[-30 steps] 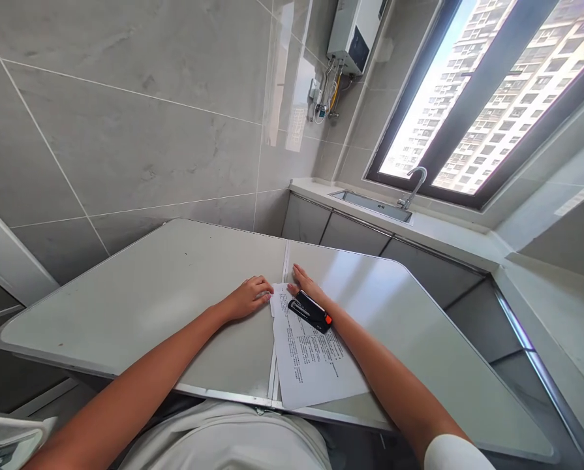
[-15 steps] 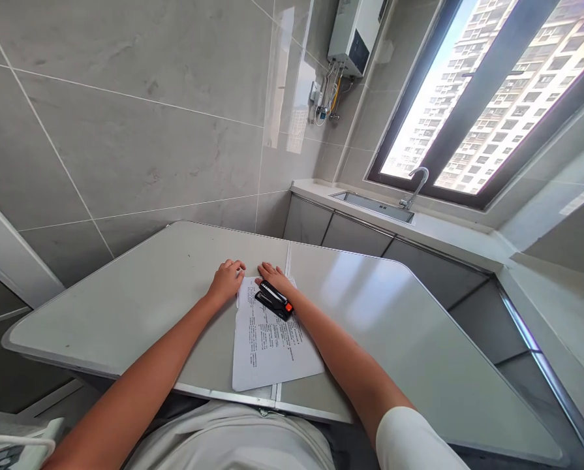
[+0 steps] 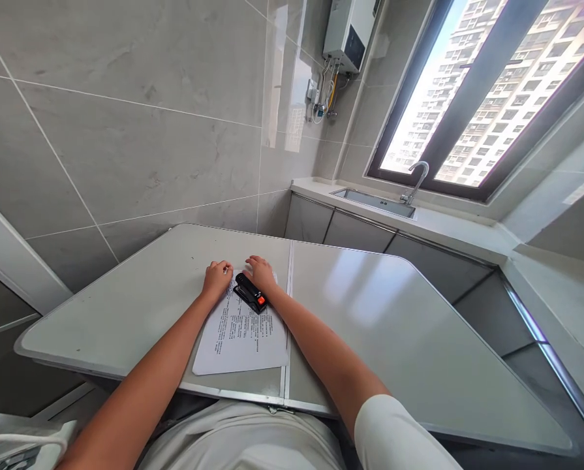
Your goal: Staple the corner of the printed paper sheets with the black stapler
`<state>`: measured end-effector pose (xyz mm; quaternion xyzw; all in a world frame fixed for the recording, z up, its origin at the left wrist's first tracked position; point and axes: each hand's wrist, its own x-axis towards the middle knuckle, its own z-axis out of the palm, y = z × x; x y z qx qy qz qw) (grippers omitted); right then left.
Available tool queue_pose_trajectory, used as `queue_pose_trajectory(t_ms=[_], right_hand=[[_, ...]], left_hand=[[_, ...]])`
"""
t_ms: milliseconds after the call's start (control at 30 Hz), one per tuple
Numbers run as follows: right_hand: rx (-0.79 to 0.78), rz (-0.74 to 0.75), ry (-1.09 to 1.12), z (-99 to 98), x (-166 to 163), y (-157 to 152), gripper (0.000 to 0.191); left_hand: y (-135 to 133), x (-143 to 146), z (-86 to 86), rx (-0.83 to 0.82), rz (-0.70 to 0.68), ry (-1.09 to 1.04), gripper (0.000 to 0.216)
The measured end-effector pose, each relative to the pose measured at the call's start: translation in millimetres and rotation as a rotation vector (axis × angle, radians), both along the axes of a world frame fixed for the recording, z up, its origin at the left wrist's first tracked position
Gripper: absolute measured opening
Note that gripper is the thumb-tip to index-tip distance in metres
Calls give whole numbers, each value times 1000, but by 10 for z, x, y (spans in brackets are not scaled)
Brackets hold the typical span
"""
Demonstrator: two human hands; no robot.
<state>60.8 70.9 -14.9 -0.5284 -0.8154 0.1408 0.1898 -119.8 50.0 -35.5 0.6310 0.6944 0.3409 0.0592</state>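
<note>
White printed paper sheets [image 3: 245, 352] lie at a slant on the table, left of its seam. On their upper part rests a black stapler [image 3: 250, 292] with an orange-red piece at its near end. My left hand [image 3: 217, 281] is closed at the sheets' upper left corner, its fingers curled over the edge. My right hand [image 3: 261, 272] lies at the upper right edge beside the stapler, fingers stretched and a little apart, pointing left. Its thumb side is close to the stapler; I cannot tell whether it touches it.
The pale table [image 3: 370, 339] has a metal seam and a metal-trimmed edge close to my body. Beyond it stand a counter with a sink [image 3: 374, 202] and faucet [image 3: 419, 179]. A white object [image 3: 22, 444] is at the lower left.
Both hands have shifted left, and the sheets have slid and turned left with the stapler on them. My right hand's fingers look slightly more bent.
</note>
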Motion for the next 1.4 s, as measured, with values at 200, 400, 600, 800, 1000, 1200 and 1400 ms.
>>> queue_pose_trajectory(t_ms=[200,400,600,800,1000,1200,1400], right_hand=[[-93,-278,32,25,491,-90,44],[-175,-181,119,51,616,-79,32],[-120,-252,201,7,615,-488,42],[-35,-259,87,-69,613,-781,19],[-1,-258,36,-28,560,-805,25],[-73,-310,-116,35,544,-763,21],[-103,-377,-185,98,883,-743,17]], left_hand=[[-91,44,39,-84,47,205,28],[-158,117,126,-139,21,229,23],[-173,136,113,-104,-16,171,24],[-193,164,134,-128,-14,159,22],[-203,177,235,47,111,93,18],[-219,197,269,77,124,67,17],[-235,272,237,13,41,39,18]])
